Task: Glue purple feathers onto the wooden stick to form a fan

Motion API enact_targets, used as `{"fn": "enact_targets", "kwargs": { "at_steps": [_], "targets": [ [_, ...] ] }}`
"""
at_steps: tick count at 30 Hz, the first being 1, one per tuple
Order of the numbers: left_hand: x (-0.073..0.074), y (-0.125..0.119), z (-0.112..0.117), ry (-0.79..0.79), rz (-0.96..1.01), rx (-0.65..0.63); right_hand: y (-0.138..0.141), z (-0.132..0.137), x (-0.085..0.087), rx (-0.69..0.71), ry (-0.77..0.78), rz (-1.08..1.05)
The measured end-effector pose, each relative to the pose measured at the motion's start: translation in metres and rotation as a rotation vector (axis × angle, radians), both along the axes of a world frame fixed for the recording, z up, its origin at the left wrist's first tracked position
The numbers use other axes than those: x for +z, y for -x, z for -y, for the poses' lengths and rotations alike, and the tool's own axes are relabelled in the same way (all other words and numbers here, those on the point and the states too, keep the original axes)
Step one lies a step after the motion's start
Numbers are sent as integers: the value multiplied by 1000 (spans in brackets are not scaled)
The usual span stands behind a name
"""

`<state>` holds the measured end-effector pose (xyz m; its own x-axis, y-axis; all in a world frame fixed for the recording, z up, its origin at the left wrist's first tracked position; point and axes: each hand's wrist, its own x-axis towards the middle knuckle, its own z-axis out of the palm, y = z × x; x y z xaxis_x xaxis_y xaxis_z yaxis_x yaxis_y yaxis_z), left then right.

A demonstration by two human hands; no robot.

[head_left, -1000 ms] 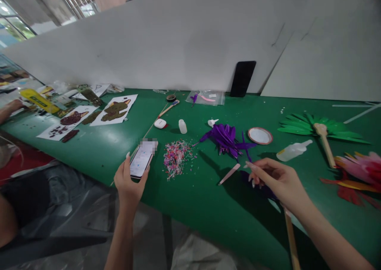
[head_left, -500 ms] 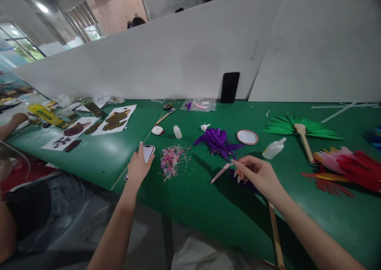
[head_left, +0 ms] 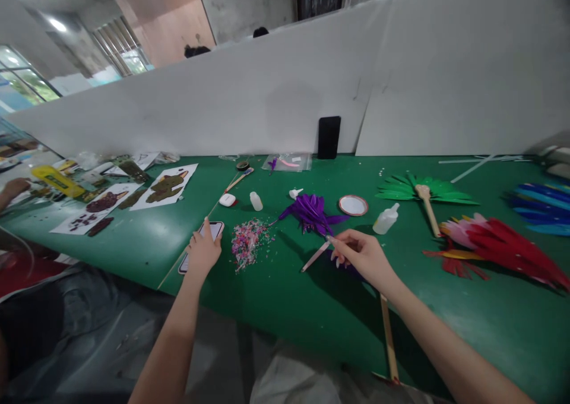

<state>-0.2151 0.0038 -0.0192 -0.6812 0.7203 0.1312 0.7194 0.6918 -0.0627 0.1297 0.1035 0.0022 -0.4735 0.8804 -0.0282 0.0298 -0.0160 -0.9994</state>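
My left hand (head_left: 202, 249) lies over a phone (head_left: 212, 230) with a lit screen, flat on the table. Its fingers are apart, the index stretched forward and the thumb by the right edge. My right hand (head_left: 356, 252) is closed in a pinch; a small greyish tip shows at the fingertips, too small to name. Just left of them is a thin pale pink stick (head_left: 315, 257). Beyond it sits a bundle of shiny purple strips (head_left: 310, 212). More purple material and a wooden stick (head_left: 388, 338) lie under my right hand, partly hidden. A pile of colourful sequins (head_left: 249, 243) spreads between my hands.
On the green table (head_left: 276, 309) stand small bottles (head_left: 256, 201), a squeeze bottle (head_left: 385, 218) and a round lid (head_left: 353, 205). Green (head_left: 425, 191), red (head_left: 503, 243) and blue feather-like pieces (head_left: 541, 205) lie right. A dark phone (head_left: 328, 138) leans on the white partition. Another person's hand (head_left: 16, 187) is far left.
The view has shifted a little, bringing the blue piece further into sight at the right. Both hands keep nearly the same pose over the same things.
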Motion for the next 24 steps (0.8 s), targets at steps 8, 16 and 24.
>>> {"fn": "enact_targets", "kwargs": {
  "at_steps": [8,16,24],
  "targets": [
    [30,-25,-7,-229,100,-66,1,-1,1,3,35,-79],
    [70,-176,-71,-232,1319,-701,1,-5,2,-27,142,-146],
    [41,-198,-114,-452,1438,-668,-8,-14,4,-17,192,-138]
  ]
}}
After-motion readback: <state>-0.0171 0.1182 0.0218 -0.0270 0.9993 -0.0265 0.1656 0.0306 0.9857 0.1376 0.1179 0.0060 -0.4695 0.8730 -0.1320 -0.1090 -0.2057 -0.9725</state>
